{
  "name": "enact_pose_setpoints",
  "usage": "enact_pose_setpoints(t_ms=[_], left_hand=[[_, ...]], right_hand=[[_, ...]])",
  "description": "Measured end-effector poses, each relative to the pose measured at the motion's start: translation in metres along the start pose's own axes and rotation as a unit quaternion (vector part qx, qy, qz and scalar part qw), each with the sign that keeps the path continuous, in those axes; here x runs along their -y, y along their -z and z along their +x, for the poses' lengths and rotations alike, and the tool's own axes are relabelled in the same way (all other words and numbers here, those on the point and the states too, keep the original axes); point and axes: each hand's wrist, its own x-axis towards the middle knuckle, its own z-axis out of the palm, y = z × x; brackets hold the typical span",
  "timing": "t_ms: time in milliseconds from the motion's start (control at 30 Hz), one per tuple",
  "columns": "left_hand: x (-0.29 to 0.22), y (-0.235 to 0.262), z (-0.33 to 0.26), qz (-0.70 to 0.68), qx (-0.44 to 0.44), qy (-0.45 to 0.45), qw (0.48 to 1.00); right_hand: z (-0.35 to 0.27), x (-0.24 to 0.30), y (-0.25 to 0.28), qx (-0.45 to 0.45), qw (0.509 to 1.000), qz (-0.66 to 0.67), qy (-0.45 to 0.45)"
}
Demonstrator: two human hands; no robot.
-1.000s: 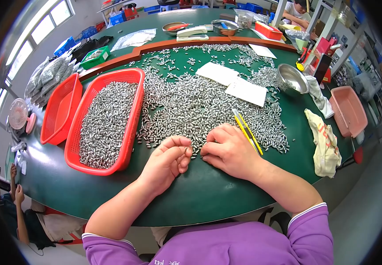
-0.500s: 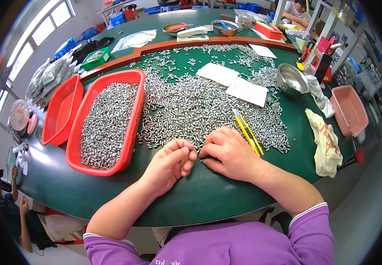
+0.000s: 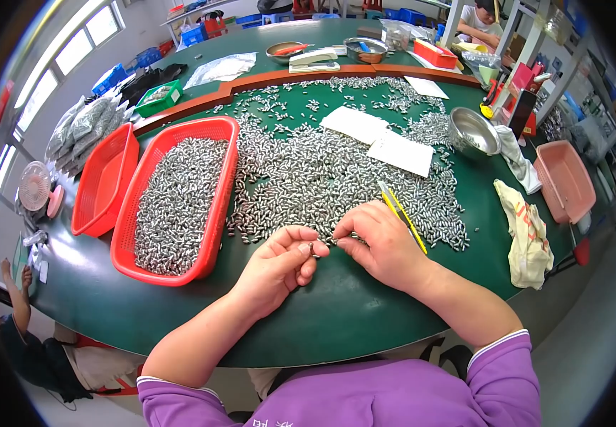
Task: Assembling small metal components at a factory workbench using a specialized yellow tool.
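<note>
A wide spread of small silver, bullet-shaped metal pieces [image 3: 301, 178] covers the middle of the green table. At its near edge my left hand [image 3: 277, 263] is closed, pinching one such piece between thumb and forefinger; its dark end shows at the fingertips. Close on its right, my right hand [image 3: 379, 242] has thumb and forefinger pressed together at the pile's edge. What those fingertips hold, if anything, is too small to make out. A yellow utility knife [image 3: 405, 217] lies on the pieces just beyond my right hand.
A red basket [image 3: 231, 153] full of the same pieces stands left, beside another red basket [image 3: 124, 153]. White paper sheets [image 3: 400, 155] rest on the pile. At right are a metal bowl [image 3: 474, 132], a cream cloth [image 3: 525, 238] and a pink basket [image 3: 565, 181].
My right hand's thumb and forefinger have closed into a pinch, with the hand slightly raised. A metal piece now shows at my left fingertips. The whole view has shifted slightly.
</note>
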Motion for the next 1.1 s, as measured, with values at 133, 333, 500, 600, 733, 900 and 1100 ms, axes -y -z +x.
enact_pose_setpoints(t_ms=[133,333,500,600,733,900,1100], left_hand=[[0.0,0.0,0.0,0.001,-0.002,0.003,1.0],[0.001,-0.002,0.0,-0.006,0.003,0.007,1.0],[0.001,-0.001,-0.002,-0.009,0.018,0.035,0.999],[0.002,-0.005,-0.004,0.011,0.027,0.07,0.997],[0.003,-0.007,-0.005,0.019,0.017,0.088,0.996],[0.001,-0.009,-0.005,0.07,0.034,0.1,0.992],[0.002,-0.008,-0.006,0.095,0.024,0.099,0.99]], right_hand=[[-0.001,0.001,-0.001,-0.025,0.999,0.02,-0.003],[0.0,0.005,0.004,-0.046,0.996,0.08,0.008],[0.001,0.004,0.003,-0.041,0.994,0.103,0.022],[0.002,0.006,0.004,-0.023,0.994,0.101,0.043],[0.002,0.008,0.003,-0.021,0.993,0.077,0.09],[0.002,0.009,0.003,-0.038,0.991,0.06,0.11],[0.002,0.012,0.003,-0.056,0.991,0.093,0.083]])
